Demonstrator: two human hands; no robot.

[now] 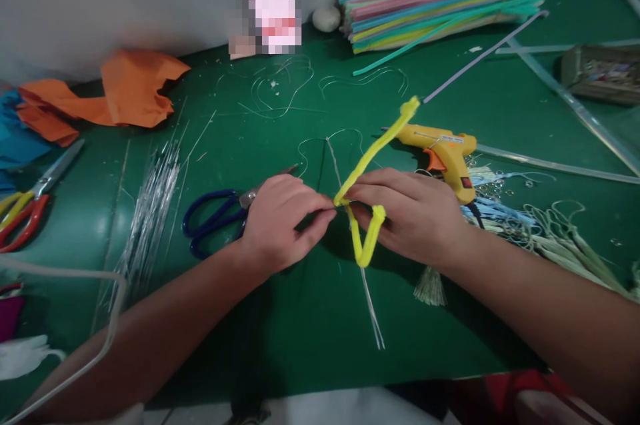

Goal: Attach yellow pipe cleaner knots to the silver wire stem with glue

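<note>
My left hand (283, 222) and my right hand (407, 212) meet over the green table (280, 318). Both pinch a yellow pipe cleaner (373, 155) at the point where it crosses thin silver wires (373, 308). One end of the pipe cleaner slants up to the far right; the other is bent into a loop below my right fingers. The wires run from behind the hands down toward me. A pale tassel (430, 286) shows under my right wrist.
Blue-handled scissors (213, 218) lie just left of my left hand. A yellow glue gun (445, 152) rests behind my right hand. A bundle of silver wires (150, 212), red scissors (25, 208), orange paper (130, 88), stacked coloured pipe cleaners (440, 2) and pale tassels (550, 228) surround them.
</note>
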